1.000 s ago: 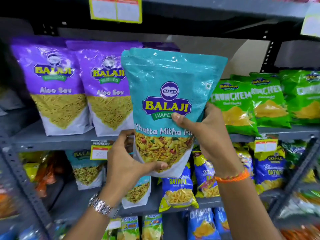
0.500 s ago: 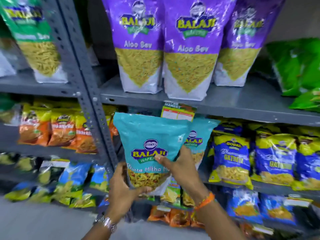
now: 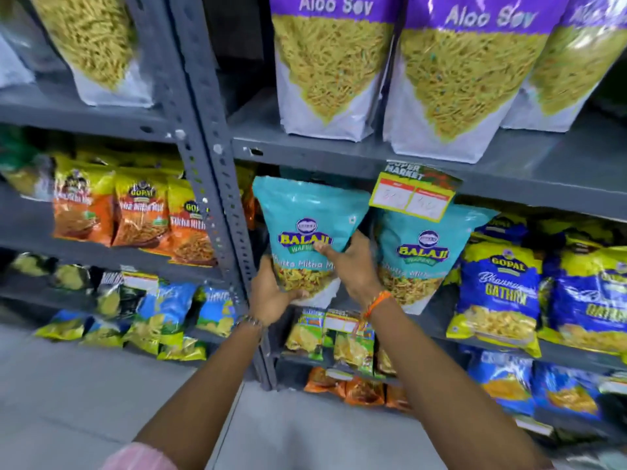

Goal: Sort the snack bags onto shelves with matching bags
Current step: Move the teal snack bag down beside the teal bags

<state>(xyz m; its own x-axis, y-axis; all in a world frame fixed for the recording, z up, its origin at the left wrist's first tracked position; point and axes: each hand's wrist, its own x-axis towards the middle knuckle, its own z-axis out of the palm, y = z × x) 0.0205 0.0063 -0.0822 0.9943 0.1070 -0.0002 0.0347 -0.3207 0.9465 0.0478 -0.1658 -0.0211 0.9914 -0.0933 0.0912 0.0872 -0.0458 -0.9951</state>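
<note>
Left hand point(image 3: 271, 296) and right hand point(image 3: 353, 266) gripping one teal Balaji bag point(image 3: 305, 218), one matching bag point(image 3: 424, 252) beside it on grey shelf point(image 3: 509, 171), perhaps three Aloo Sev bags point(image 3: 332, 69) above.

Grey perforated steel upright point(image 3: 207, 171), grey metal shelves point(image 3: 509, 171) in tiers, pale grey floor point(image 3: 84, 395), yellow-bordered price tag point(image 3: 412, 195), even indoor light

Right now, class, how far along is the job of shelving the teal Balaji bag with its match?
Done: the right shelf is found, since a matching teal bag stands there under the price tag. In hand: the left hand supports the held teal bag from below, and the right hand grips its side. Left: setting it down beside its match and letting go.
</note>
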